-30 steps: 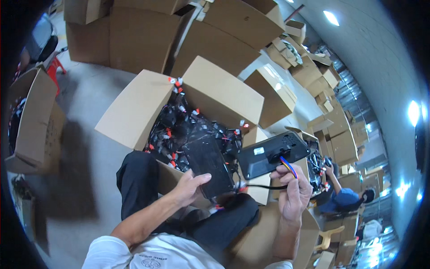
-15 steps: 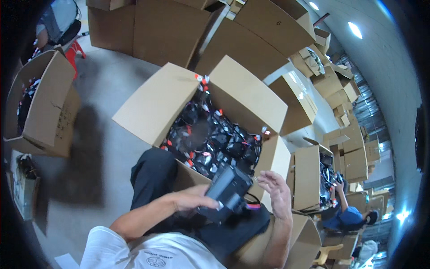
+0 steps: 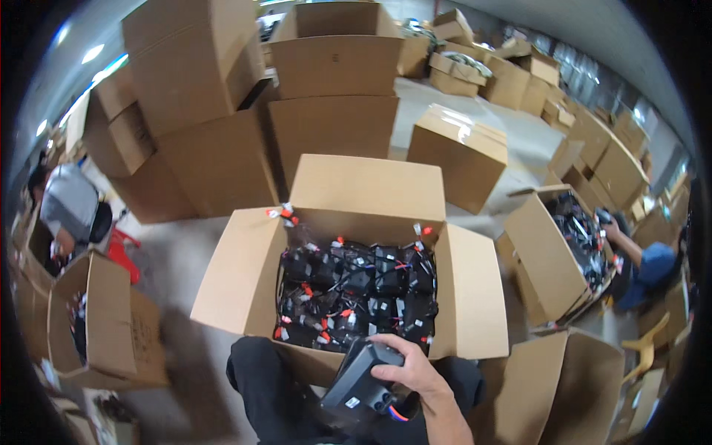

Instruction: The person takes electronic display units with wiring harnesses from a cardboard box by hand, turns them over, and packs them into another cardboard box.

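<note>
My right hand (image 3: pixel 409 365) is closed around a black plastic casing (image 3: pixel 363 378), thumb on its upper face and fingers over the far edge. The casing is boxy and tilted, held over my lap. Red and blue wires (image 3: pixel 399 414) come from its lower end near my wrist. My left hand does not show. Just beyond the casing stands an open cardboard box (image 3: pixel 371 189) with its flaps spread. Packed inside are several black units (image 3: pixel 358 278) with dark cables and red and white connectors.
Another open carton (image 3: pixel 111 326) stands at left, and one filled with black parts (image 3: pixel 545 259) at right. A co-worker in blue (image 3: pixel 653 271) reaches into the latter. A person in grey (image 3: pixel 70 196) sits far left by a red stool (image 3: pixel 122 256). Large cartons (image 3: pixel 334 126) are stacked behind.
The view has swung and levelled. Earlier my left hand gripped the casing while my right hand was open beside it; now my right hand grips it and my left is out of sight.
</note>
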The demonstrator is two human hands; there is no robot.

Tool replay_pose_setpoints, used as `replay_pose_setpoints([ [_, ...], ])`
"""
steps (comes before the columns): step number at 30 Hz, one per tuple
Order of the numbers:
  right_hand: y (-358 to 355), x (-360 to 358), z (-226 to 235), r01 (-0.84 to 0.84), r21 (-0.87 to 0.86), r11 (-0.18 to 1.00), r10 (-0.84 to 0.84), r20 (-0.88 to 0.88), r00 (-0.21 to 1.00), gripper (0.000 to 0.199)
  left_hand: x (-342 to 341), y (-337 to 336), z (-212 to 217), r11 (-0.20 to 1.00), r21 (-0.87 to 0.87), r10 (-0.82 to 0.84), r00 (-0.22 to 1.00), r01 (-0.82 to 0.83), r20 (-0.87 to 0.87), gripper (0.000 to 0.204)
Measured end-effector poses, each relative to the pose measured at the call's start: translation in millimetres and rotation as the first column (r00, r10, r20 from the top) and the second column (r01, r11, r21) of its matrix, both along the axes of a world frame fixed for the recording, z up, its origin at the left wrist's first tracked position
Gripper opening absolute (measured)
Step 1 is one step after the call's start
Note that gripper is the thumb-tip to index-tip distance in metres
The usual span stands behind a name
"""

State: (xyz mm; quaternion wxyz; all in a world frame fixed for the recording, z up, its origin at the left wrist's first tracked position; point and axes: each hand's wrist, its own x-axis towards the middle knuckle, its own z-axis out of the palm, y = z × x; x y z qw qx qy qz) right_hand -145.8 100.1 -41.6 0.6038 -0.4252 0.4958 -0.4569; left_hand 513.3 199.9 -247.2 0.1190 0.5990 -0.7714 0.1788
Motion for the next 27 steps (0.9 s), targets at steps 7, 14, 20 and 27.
replay_pose_setpoints([
  [7,14.2,-38.4,-19.4,-0.149,-0.102,0.984,0.14,-0.085,0.986,0.087,-29.1,-81.7,-23.7,0.977,0.08,-0.196,0.98,0.197,-0.018,0.028],
  [14,21.4,-37.5,-12.8,-0.18,-0.096,0.979,0.173,-0.076,0.982,0.083,-58.3,-119.5,-33.6,0.946,0.162,-0.268,0.959,0.28,-0.092,0.03],
  [20,22.4,-39.8,-15.2,-0.223,-0.086,0.971,0.216,-0.092,0.972,0.082,-84.2,-144.8,-39.7,0.906,0.228,-0.325,0.932,0.356,-0.161,0.031],
  [27,24.2,-36.0,-13.4,-0.225,-0.052,0.973,0.219,-0.103,0.97,0.079,-82.0,-150.9,-39.1,0.875,0.297,-0.325,0.918,0.382,-0.226,0.033],
])
